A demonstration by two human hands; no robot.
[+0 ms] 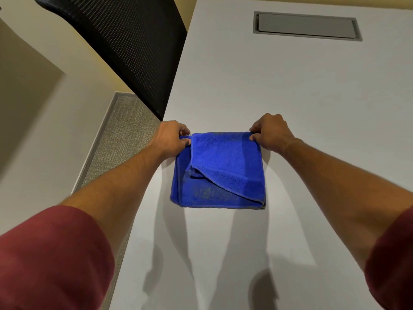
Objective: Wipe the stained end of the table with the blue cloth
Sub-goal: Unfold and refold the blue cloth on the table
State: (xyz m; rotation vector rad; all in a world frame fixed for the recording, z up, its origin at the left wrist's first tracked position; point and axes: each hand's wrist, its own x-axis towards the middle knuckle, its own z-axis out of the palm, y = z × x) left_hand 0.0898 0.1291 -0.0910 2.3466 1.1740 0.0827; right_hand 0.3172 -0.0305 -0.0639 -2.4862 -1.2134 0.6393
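Pinching the far corners, left hand (171, 138) and right hand (270, 134) grasp the blue cloth (220, 173), lying folded near the table (290, 86) edge. Judged soft, light, limp; corners suit gripping.

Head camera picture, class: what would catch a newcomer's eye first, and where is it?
The bright blue cloth stands out, folded on the pale table at centre. The left hand and right hand each pinch a far corner of it. A black mesh chair back sits at upper left, beside the table edge.
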